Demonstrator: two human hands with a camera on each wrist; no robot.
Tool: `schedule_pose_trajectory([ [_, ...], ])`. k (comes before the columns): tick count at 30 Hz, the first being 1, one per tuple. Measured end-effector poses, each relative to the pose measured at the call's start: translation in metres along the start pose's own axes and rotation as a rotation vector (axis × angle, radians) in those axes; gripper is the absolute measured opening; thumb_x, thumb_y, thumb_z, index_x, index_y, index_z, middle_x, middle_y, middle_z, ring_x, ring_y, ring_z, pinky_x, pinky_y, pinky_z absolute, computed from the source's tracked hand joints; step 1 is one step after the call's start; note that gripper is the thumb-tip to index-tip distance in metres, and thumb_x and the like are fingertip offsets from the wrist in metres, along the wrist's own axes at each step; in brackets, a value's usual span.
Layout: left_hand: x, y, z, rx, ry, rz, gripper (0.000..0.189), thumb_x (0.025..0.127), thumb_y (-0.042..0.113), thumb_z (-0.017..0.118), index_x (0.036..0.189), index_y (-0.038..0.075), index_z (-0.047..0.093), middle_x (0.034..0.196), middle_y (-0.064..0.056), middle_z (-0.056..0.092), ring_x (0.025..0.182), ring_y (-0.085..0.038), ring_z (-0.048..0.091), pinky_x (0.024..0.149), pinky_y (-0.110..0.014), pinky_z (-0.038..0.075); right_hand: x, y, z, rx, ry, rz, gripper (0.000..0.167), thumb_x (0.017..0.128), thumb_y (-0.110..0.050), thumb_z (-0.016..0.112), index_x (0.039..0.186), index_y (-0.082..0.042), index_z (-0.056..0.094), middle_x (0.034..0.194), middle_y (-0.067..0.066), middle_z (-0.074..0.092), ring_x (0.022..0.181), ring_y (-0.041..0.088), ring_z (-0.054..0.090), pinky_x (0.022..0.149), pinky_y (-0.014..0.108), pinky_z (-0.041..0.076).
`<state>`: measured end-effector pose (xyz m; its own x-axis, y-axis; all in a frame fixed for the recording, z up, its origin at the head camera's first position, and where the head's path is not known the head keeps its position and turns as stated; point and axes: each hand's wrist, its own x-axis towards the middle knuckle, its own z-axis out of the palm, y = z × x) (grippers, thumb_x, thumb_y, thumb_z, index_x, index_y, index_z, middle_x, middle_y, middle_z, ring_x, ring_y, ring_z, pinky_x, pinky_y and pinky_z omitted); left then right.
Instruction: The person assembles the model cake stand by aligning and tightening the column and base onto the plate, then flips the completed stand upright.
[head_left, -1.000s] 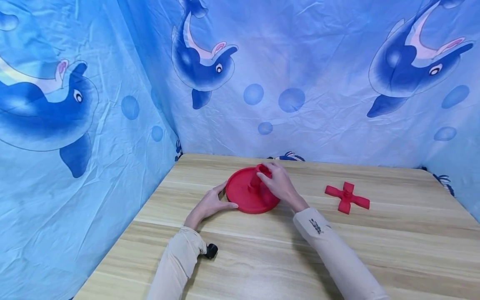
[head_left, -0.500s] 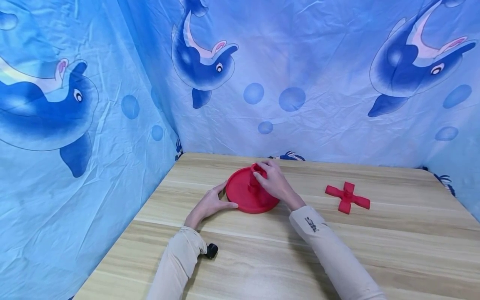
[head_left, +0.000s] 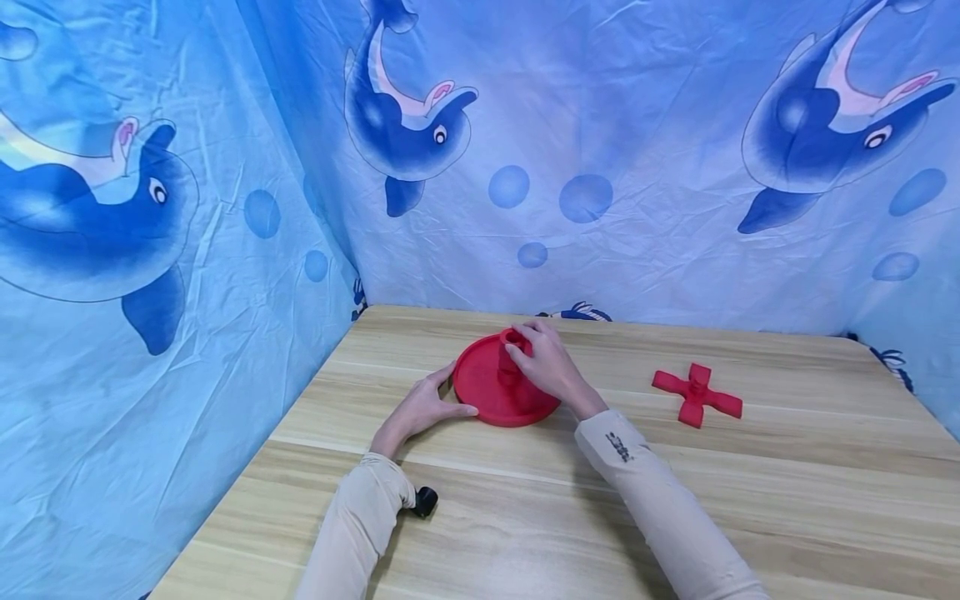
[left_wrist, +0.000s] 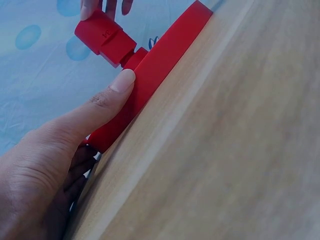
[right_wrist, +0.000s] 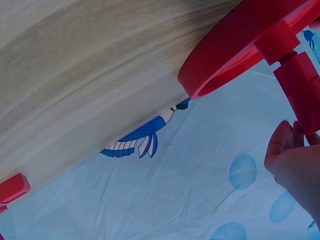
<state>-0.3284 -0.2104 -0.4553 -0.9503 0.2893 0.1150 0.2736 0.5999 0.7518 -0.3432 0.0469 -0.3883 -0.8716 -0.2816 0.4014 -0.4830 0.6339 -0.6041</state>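
Observation:
A round red dish (head_left: 480, 387) with a low raised rim lies on the table. My left hand (head_left: 420, 410) grips its near left side, thumb (left_wrist: 107, 102) against the rim and fingers spread round the edge. From the dish's middle rises a short red socket (right_wrist: 277, 41). A thicker, stepped red tube (left_wrist: 105, 41) stands over this socket, its narrow neck at the socket's mouth. My right hand (head_left: 551, 364) pinches the tube near its open top between thumb and fingers. In the right wrist view, fingertips curl at the tube's upper end.
A red four-armed cross piece (head_left: 696, 395) lies on the wooden table (head_left: 510, 508) to the right of the dish. A small black device (head_left: 424, 502) sits at the left sleeve. Blue dolphin-print cloth (head_left: 637, 100) hangs behind and at the sides.
My right hand has moved slightly left, and the tube has come from tilting right to nearly upright over the dish's middle. My left hand and the dish stay in place.

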Motion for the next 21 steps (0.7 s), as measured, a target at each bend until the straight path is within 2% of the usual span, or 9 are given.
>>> schedule_pose_trajectory([
  [5,-0.0003,0.0006,0.0002,-0.001,0.002,0.002,0.106,0.078,0.047,0.091,0.162,0.012,0.037,0.161,-0.010,0.041,0.149,-0.030,0.033,0.120,-0.052,0.031,-0.0005,0.0005,-0.0011,-0.006,-0.006,0.005,0.050,0.100,-0.015,0.069,0.145,0.004,0.057,0.138,0.018,0.055,0.128,0.033,0.048,0.096,0.046,0.056],
  [13,-0.0008,0.0010,-0.0008,0.004,0.005,0.002,0.106,0.078,0.049,0.090,0.162,0.014,0.037,0.161,-0.010,0.041,0.149,-0.030,0.034,0.119,-0.052,0.031,-0.0012,-0.0004,-0.0029,0.003,0.002,0.045,0.051,0.099,-0.024,0.073,0.143,-0.002,0.060,0.135,0.017,0.055,0.127,0.033,0.048,0.094,0.049,0.057],
  [21,-0.0009,0.0024,-0.0006,0.004,0.003,0.002,0.105,0.078,0.049,0.090,0.161,0.012,0.038,0.160,-0.012,0.042,0.148,-0.031,0.035,0.118,-0.052,0.034,-0.0008,0.0008,-0.0023,-0.010,-0.012,-0.004,0.050,0.100,-0.017,0.069,0.145,0.002,0.057,0.140,0.018,0.055,0.130,0.035,0.048,0.097,0.049,0.056],
])
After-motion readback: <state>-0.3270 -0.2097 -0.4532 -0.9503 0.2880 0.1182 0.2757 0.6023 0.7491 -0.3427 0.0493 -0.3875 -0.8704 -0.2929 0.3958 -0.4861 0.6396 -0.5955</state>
